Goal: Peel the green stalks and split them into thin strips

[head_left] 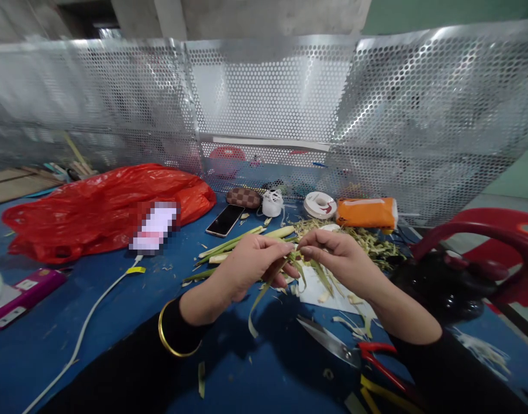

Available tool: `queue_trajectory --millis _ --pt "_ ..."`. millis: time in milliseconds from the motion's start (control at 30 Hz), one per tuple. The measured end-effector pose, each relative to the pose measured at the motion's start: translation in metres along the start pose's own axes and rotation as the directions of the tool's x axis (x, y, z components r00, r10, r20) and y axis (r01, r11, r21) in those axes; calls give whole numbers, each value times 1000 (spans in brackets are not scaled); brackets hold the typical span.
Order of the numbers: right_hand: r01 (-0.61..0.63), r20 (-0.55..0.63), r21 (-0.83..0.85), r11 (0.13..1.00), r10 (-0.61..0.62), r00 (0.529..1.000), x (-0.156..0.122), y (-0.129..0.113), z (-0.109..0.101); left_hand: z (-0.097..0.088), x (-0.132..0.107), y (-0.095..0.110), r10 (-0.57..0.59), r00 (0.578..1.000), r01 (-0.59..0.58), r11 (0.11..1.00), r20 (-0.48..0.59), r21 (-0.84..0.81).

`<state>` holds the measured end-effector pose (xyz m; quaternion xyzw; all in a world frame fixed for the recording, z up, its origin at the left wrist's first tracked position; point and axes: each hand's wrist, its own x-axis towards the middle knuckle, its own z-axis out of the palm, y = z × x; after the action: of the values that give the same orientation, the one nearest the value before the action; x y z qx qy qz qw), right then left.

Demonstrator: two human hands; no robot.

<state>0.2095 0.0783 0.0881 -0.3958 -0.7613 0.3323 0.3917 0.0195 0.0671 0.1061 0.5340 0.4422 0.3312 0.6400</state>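
Observation:
My left hand (pixel 257 259) and my right hand (pixel 339 256) meet above the middle of the blue table. Both are closed, their fingertips pinching long green leaf strips (pixel 259 302) that hang down between and below the fingers. The exact spot where the strips cross is partly hidden by my fingers. Under my right hand lies a white paper sheet (pixel 322 293) with leaf scraps on it. Just behind my left hand are cut green stalks (pixel 229 247). Scissors (pixel 332 342) with red handles lie open on the table, nearer to me than my hands.
At the left are a red plastic bag (pixel 112 195), a lit phone (pixel 155 227) on a white cable and a purple power strip (pixel 29 293). A dark phone (pixel 226 220), ribbon spool (pixel 320 204) and orange packet (pixel 367 213) stand behind. A perforated metal screen (pixel 268 86) closes the back.

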Motion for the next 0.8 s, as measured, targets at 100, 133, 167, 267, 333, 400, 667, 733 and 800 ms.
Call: queue_trajectory --millis 100,133,167,267,333,400,667,733,800 --pt "52 -37 -80 995 -55 998 0 1 3 -1 2 -3 -28 1000 28 1000 -11 0" --pt "79 -51 -113 990 -85 995 0 2 4 -1 3 -4 -37 999 37 999 -15 3" --pt "108 -63 -146 983 -118 991 0 2 5 -1 4 -4 -44 999 44 999 -17 6" --pt "188 -91 -228 955 -213 973 0 3 8 0 5 -5 -63 998 63 998 -15 6" --pt "210 -110 -268 940 -246 963 -1 2 11 0 6 -5 -70 997 70 997 -16 7" --pt "206 -137 -298 932 -255 957 -1 2 13 -1 7 -5 -67 998 67 998 -11 5" --pt "96 -88 -154 983 -111 990 0 4 14 3 7 -12 -67 998 65 994 16 83" --pt "42 -63 -84 996 -47 997 0 3 16 8 6 -12 -81 996 77 991 33 106" --pt "-54 -93 1 999 54 994 0 1 20 11 6 -13 -81 996 75 989 41 126"
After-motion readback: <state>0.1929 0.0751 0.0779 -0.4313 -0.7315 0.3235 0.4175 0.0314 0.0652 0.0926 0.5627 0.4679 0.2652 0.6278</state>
